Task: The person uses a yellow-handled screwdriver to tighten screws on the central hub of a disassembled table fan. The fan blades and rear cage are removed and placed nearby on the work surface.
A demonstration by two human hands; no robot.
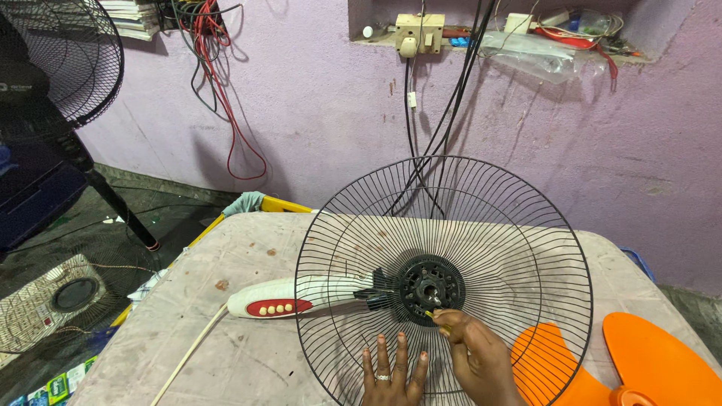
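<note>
A black wire fan guard [444, 278] stands on the table [248, 353]; the left hand [392, 374] steadies it, the right hand [475, 353] pinches what may be a screwdriver at the hub [429, 288].

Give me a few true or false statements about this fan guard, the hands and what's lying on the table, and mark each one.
1. The wire fan guard stands tilted on the table. True.
2. The left hand lies flat with fingers spread at the guard's lower edge. True.
3. The right hand grips the orange fan blade. False: it holds a thin tool at the guard's black hub; the blade lies apart, to the right.
4. The white fan body has blue buttons. False: its button panel is red.
5. Red wires hang on the purple wall. True.
</note>
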